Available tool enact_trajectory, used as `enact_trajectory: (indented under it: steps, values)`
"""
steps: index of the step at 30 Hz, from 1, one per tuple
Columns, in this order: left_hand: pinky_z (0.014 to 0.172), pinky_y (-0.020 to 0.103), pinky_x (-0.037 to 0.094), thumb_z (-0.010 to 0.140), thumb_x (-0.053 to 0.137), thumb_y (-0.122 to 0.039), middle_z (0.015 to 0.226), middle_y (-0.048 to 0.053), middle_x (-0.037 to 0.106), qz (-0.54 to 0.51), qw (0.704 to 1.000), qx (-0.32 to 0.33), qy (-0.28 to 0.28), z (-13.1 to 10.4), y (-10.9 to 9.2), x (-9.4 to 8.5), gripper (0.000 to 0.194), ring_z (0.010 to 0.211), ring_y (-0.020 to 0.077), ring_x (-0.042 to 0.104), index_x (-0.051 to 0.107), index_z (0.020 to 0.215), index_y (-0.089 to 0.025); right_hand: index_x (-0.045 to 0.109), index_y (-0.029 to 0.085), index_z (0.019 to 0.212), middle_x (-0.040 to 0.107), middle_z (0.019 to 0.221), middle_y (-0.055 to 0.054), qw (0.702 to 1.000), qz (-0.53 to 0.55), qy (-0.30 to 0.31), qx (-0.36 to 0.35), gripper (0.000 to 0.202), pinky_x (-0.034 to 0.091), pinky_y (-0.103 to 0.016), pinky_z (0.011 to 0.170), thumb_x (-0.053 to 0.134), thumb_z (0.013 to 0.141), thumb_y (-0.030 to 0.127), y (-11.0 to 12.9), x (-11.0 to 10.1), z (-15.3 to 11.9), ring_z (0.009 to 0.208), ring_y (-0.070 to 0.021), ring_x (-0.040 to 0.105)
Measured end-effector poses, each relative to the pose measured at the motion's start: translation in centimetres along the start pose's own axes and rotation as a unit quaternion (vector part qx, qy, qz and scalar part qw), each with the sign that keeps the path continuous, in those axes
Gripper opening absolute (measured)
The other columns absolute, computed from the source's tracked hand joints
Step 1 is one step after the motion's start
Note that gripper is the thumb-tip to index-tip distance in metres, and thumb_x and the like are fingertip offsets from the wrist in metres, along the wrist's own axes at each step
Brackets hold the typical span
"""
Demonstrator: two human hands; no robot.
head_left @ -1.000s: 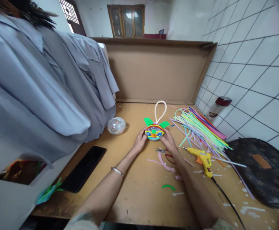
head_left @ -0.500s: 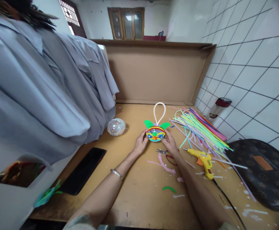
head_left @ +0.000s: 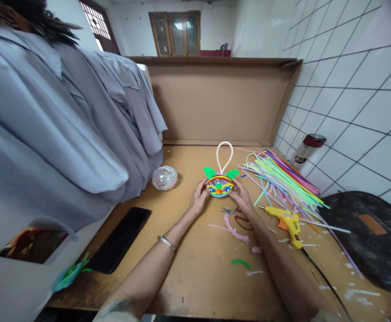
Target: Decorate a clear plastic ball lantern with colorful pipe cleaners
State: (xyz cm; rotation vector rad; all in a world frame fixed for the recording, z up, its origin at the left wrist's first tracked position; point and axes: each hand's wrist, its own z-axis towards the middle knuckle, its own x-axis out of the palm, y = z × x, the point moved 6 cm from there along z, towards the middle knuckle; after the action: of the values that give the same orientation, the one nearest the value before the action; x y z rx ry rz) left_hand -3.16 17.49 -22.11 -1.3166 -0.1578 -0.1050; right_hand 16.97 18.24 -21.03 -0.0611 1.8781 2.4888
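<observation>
Between my two hands is a small round craft lantern (head_left: 219, 185) with a colourful animal face, green leaf-shaped ears and a white loop handle (head_left: 224, 157) on top. My left hand (head_left: 199, 197) grips its left side, fingers closed against the edge. On the other side, my right hand (head_left: 241, 197) holds the right edge in the same way. Red-handled scissors (head_left: 243, 222) lie just below my right hand, partly covered by the forearm. A twisted pink strip (head_left: 234, 230) curves beside them. A clear faceted ball (head_left: 165, 178) rests to the left.
A yellow glue gun (head_left: 287, 221) with a black cord lies right, below a pile of coloured pipe cleaners (head_left: 282, 179). Farther right are a dark patterned bag (head_left: 366, 241) and a bottle (head_left: 304, 150). A black phone (head_left: 121, 239) lies left, near grey cloth (head_left: 64, 120). Cardboard (head_left: 215, 103) stands behind.
The view has shifted slightly. My right hand has its fingers a little higher along the lantern's right edge; both hands keep hold of it.
</observation>
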Motion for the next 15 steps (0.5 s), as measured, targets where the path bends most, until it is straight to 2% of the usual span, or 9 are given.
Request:
enact_trajectory:
  steps: [3, 7, 11, 15]
  values:
    - [0.109, 0.046, 0.037, 0.078, 0.067, -0.047, 0.133, 0.011, 0.060, 0.032, 0.999, 0.024, 0.012, 0.1, -0.4, 0.3, 0.057, 0.125, 0.0291, 0.053, 0.057, 0.128, -0.023, 0.054, 0.023, 0.134, 0.064, 0.127, -0.011, 0.998, 0.053, -0.005, 0.023, 0.075, 0.051, -0.046, 0.098, 0.076, 0.067, 0.049, 0.3, 0.2, -0.2, 0.112, -0.0292, 0.064]
    - [0.105, 0.043, 0.042, 0.074, 0.070, -0.053, 0.135, 0.012, 0.059, -0.019, 0.999, 0.039, 0.008, 0.3, -1.3, 0.8, 0.063, 0.122, 0.0288, 0.055, 0.057, 0.128, -0.023, 0.059, 0.024, 0.128, 0.064, 0.128, -0.010, 0.995, 0.085, -0.037, 0.045, 0.076, 0.047, -0.047, 0.103, 0.080, 0.061, 0.053, 0.4, -0.1, -0.1, 0.119, -0.0303, 0.060]
    - [0.101, 0.038, 0.045, 0.071, 0.076, -0.050, 0.124, 0.009, 0.065, -0.100, 0.994, 0.029, -0.023, 0.6, -1.7, 1.2, 0.056, 0.115, 0.0256, 0.059, 0.064, 0.118, -0.022, 0.064, 0.025, 0.121, 0.068, 0.119, -0.009, 0.994, 0.090, -0.052, 0.042, 0.070, 0.047, -0.048, 0.103, 0.081, 0.060, 0.054, 0.2, -0.2, 0.2, 0.115, -0.0292, 0.061]
    - [0.087, 0.032, 0.050, 0.071, 0.077, -0.048, 0.101, 0.005, 0.071, -0.167, 0.985, 0.002, -0.042, 1.0, -1.7, 1.7, 0.041, 0.093, 0.0198, 0.065, 0.068, 0.100, -0.020, 0.065, 0.024, 0.117, 0.070, 0.108, -0.009, 0.993, 0.093, -0.063, 0.043, 0.066, 0.049, -0.049, 0.098, 0.081, 0.060, 0.053, -0.4, 0.0, 0.5, 0.104, -0.0274, 0.065]
